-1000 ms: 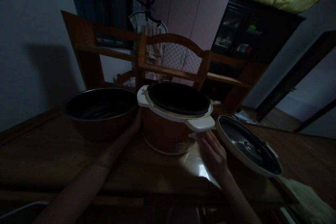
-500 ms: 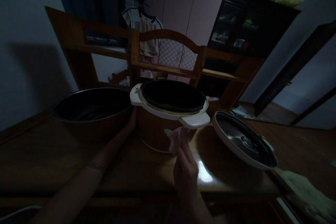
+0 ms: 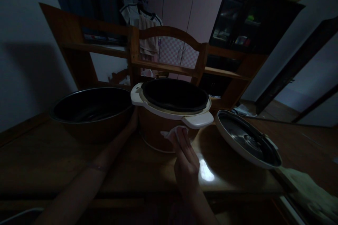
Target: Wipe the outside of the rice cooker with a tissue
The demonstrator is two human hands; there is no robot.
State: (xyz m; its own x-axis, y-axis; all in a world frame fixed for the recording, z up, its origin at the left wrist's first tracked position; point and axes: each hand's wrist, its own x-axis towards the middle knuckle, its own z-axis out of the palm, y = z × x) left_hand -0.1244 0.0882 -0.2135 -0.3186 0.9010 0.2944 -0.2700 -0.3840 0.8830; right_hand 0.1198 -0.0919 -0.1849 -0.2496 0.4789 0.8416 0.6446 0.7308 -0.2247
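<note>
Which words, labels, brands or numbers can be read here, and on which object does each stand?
None can be read. The cooker, against which the right hand holds a white cloth, shows no print on its near side; neither do the lid and the bowl. Items in the dark cabinet are too small to read.

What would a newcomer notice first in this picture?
The open orange cooker at the middle of the table: the right hand presses a white cloth to its front, the left hand rests on its left side. A large dark bowl stands left of it; a lid lies tilted on the right.
</note>
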